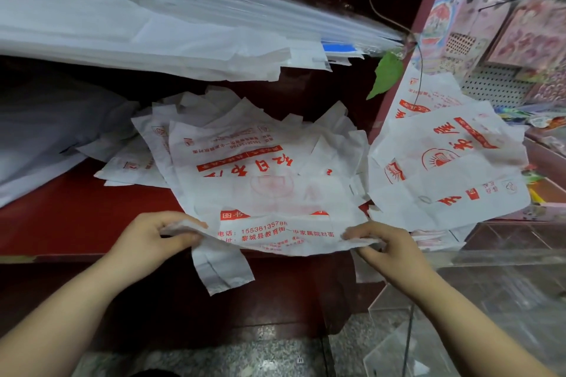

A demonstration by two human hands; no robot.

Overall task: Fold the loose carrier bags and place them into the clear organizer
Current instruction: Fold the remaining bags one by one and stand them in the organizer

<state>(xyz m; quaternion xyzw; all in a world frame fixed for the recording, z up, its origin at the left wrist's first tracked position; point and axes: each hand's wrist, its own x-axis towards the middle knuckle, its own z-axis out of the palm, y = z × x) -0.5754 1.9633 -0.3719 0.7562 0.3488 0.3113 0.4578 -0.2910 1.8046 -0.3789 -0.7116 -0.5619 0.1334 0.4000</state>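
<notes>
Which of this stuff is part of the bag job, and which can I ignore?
Job: printed bag gripped by left hand and right hand; shelf bag pile; right-side bag pile; clear organizer.
Ignore: white sheet stack; vine leaves; sticker packs.

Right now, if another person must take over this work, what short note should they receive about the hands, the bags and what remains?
Left hand pinches the near left edge of the top carrier bag; right hand pinches its near right edge.
The bag lies spread on the loose pile on the red shelf.
More bags lie heaped at the right, beyond the clear organizer.
Done: no stored bag visible.
Left: fold this bag, then the others, and store them.
</notes>
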